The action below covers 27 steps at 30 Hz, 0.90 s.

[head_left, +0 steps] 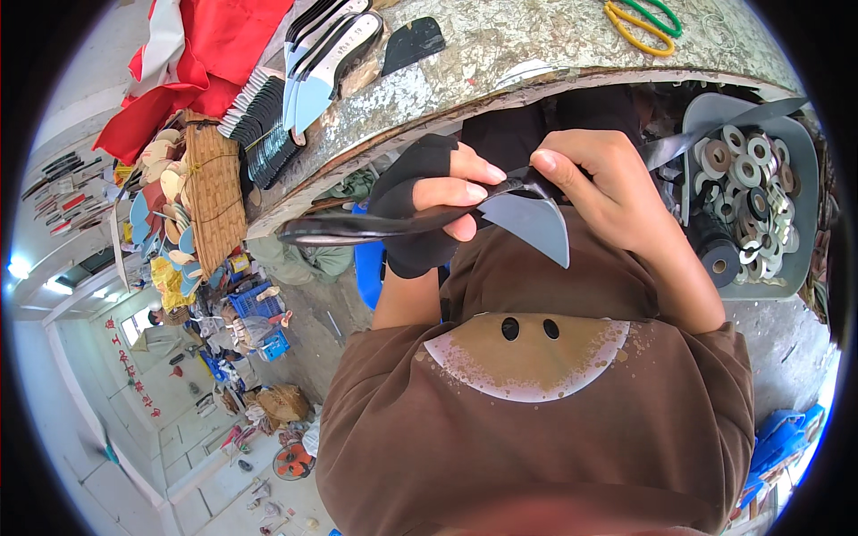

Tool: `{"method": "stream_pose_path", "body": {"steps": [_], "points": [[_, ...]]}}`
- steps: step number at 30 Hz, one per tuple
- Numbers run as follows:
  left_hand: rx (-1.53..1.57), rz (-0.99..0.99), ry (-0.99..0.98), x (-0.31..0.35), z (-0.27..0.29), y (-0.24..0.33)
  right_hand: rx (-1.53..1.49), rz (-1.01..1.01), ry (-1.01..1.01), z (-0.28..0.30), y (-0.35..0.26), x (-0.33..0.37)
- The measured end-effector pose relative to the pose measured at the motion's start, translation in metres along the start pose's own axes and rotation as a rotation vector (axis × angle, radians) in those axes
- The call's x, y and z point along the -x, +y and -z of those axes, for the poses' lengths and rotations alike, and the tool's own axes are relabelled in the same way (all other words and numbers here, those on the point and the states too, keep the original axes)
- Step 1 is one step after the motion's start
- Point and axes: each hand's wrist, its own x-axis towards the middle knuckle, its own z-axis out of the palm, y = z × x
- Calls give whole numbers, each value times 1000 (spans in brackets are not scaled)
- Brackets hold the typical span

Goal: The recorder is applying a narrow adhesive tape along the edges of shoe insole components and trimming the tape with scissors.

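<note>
My left hand (424, 201), in a black fingerless glove, is closed around a slim dark-edged piece that looks like a shoe insole. Its rounded end (326, 230) sticks out left of the glove, and a light blue-grey tip (536, 230) shows between my hands. With thumb and fingers pressed together, my right hand (603, 183) pinches a black strip (755, 114) against the piece's edge. From there the strip runs up to the right past a grey bin. My fingers partly hide where strip and piece meet.
A worn workbench (500, 54) curves across the far side, bearing stacked black-edged insoles (317, 76), a black flat piece (414, 45) and scissors (645, 27). The grey bin (795, 277) at right holds several tape rolls. Left stand a wicker basket (214, 201) and red cloth (210, 58).
</note>
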Motion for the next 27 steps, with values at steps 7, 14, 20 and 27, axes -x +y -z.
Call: {"method": "stream_pose_path", "body": {"steps": [7, 14, 20, 27], "points": [[124, 254, 229, 17, -16, 10, -180, -41, -36, -1, 2, 1], [-20, 272, 345, 21, -21, 12, -277, 86, 86, 1, 0, -2], [-41, 260, 240, 28, -24, 12, -594, -75, -27, 13, -8, -13], [-211, -4, 73, 23, -9, 16, -586, -117, -78, 12, -3, -6]]}}
